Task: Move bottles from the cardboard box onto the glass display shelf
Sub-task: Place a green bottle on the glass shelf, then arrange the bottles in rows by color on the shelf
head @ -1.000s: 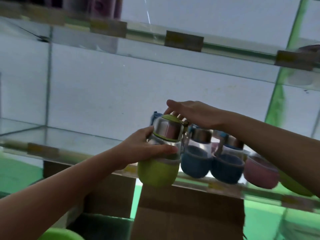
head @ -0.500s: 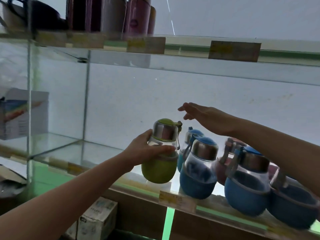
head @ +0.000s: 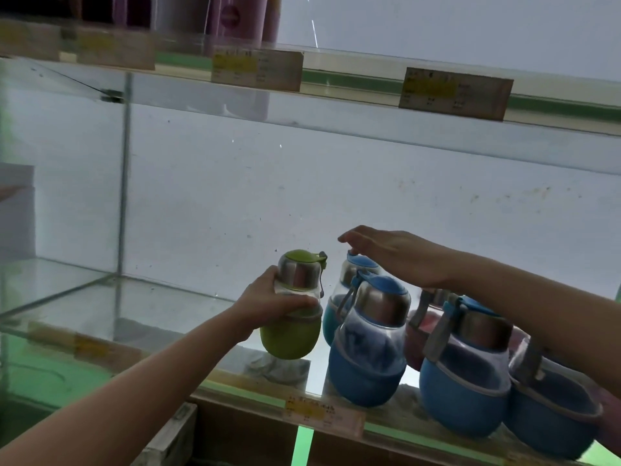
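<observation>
At the far left, a vertical glass divider (head: 125, 183) rises from the glass display shelf (head: 161, 297), whose left half is bare. A blurred price tag (head: 84, 344) sits on the shelf's front edge there. The left hand (head: 272, 302) reaches in from the lower left, its fingers clamped around the clear waist of the green bottle (head: 295, 307), thumb behind and fingers across the front. The bottle stands upright near the middle of the shelf, tilted slightly, its green base at or just above the glass; whether it touches cannot be told. Just beside it to the right, a blue bottle (head: 368, 344) stands at the front edge, with another blue-capped one behind it. The right hand (head: 400, 257) hovers above these caps, palm down, fingers loosely apart and holding nothing. Further right, more blue bottles (head: 467, 375) crowd the shelf's right end. Above, the upper shelf (head: 353, 79) carries two price labels (head: 455, 92) on its edge.
</observation>
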Available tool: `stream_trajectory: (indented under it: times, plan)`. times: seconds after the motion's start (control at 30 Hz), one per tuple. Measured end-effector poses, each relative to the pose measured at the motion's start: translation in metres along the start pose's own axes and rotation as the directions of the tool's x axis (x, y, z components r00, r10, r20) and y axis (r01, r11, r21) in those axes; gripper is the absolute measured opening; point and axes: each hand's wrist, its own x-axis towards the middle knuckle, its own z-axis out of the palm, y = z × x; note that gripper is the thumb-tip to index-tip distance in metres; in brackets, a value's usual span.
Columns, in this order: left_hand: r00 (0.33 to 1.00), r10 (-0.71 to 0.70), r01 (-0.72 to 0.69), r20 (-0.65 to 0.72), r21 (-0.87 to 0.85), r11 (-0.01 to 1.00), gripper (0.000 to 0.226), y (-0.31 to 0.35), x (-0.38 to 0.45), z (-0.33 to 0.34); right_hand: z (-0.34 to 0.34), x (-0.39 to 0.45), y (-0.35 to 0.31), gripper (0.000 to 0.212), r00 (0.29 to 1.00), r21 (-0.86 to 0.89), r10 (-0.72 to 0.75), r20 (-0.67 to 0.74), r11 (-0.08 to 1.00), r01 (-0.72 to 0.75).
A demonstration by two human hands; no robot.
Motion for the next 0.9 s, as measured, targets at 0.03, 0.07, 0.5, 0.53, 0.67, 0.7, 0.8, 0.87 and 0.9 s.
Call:
stream_trajectory:
  times: [0.03,0.07,0.5,0.53,0.67,0.7,0.8,0.87,0.9]
  plan:
    - [1.000,0.001,-0.001,0.014,0.006,1.000,0.091,-0.001,0.002,0.000,0.000,0.000,0.001,0.083,1.000,0.003,-0.005,-0.003,1.000,0.005]
    - [1.000,0.000,0.000,0.025,0.014,1.000,0.090,0.000,0.002,0.000,-0.001,0.000,0.001,0.085,1.000,-0.003,-0.015,-0.008,1.000,0.015]
    - [0.919,0.232,-0.183,-0.320,0.176,0.967,0.084,0.079,-0.024,0.005,-0.021,-0.041,0.028,0.079,0.987,0.079,0.092,-0.134,0.993,-0.082]
    - [0.920,0.246,-0.199,-0.306,0.175,0.964,0.084,0.087,-0.028,0.011,-0.023,-0.047,0.029,0.080,0.985,0.087,0.100,-0.142,0.992,-0.088]
    - [0.923,0.292,-0.255,-0.249,0.172,0.952,0.083,0.112,-0.042,0.034,-0.033,-0.074,0.034,0.062,0.976,0.074,0.099,-0.194,0.994,-0.086]
    - [0.921,0.307,-0.271,-0.239,0.175,0.947,0.082,0.116,-0.046,0.041,-0.034,-0.082,0.036,0.058,0.975,0.070,0.098,-0.199,0.994,-0.085]
    - [0.923,0.329,-0.298,-0.198,0.172,0.939,0.083,0.129,-0.058,0.068,-0.038,-0.111,0.044,0.052,0.974,0.065,0.092,-0.207,0.995,-0.080]
    - [0.927,0.339,-0.310,-0.160,0.183,0.933,0.083,0.137,-0.064,0.093,-0.039,-0.132,0.055,0.049,0.972,0.081,0.091,-0.215,0.994,-0.075]
    - [0.927,0.347,-0.319,-0.141,0.187,0.929,0.082,0.142,-0.067,0.106,-0.039,-0.143,0.062,0.047,0.972,0.084,0.087,-0.220,0.994,-0.070]
